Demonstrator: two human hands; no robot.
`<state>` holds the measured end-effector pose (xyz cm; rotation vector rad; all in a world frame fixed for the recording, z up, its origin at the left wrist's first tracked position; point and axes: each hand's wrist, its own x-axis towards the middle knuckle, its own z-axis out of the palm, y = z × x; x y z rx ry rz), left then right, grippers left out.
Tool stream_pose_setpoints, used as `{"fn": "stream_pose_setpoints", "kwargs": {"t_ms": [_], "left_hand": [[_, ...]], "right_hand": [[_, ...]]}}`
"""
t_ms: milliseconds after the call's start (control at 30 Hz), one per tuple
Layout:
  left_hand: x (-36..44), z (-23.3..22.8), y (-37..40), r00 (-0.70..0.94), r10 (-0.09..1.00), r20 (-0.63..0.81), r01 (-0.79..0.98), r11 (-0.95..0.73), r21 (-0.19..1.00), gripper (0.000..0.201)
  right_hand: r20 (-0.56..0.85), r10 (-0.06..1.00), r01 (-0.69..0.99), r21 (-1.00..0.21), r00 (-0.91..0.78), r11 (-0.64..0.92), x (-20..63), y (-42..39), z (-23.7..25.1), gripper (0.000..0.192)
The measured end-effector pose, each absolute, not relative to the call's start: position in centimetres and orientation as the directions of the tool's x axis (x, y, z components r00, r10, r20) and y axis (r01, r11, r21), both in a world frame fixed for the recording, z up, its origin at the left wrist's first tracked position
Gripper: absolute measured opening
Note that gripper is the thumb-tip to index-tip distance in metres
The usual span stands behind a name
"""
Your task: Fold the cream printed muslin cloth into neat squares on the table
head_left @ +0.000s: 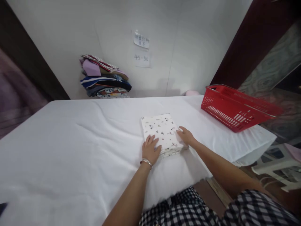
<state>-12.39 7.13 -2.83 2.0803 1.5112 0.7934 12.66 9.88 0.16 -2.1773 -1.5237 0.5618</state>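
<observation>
A white cloth with a small scattered print, folded into a thick square (162,127), lies on the white-covered table in front of me. Its layers show along the near edge. My left hand (151,150) rests on the near left corner, fingers spread over the top and a silver bangle at the wrist. Against the right edge of the folded cloth lies my right hand (185,136), its fingers stretched toward the cloth. Neither hand is visibly wrapped round it, though the undersides of the fingers are hidden.
A red plastic basket (237,108) stands at the table's right end. Folded garments (105,77) are piled at the back left, by the wall. Two paper notes (142,59) hang on the wall. A white plastic stool (277,163) is beyond the right edge of the tablecloth (70,150).
</observation>
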Motion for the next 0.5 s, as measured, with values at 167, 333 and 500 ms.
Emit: {"fn": "stream_pose_setpoints", "kwargs": {"t_ms": [167,333,500], "left_hand": [[-12.5,-2.9,6.9,0.228,0.953,0.201,0.688,-0.304,0.659,0.04],[-12.5,-3.0,7.0,0.227,0.954,0.198,0.674,-0.301,0.675,0.04],[-12.5,-3.3,7.1,0.234,0.95,0.205,0.657,-0.31,0.687,0.04]], "right_hand": [[-0.04,0.942,0.797,-0.521,0.334,-0.305,12.3,7.2,-0.6,0.052],[-0.159,0.936,0.504,-0.807,0.314,-0.307,13.1,7.9,-1.5,0.045],[-0.174,0.937,0.539,-0.779,0.303,-0.32,13.4,8.3,-1.6,0.043]]}}
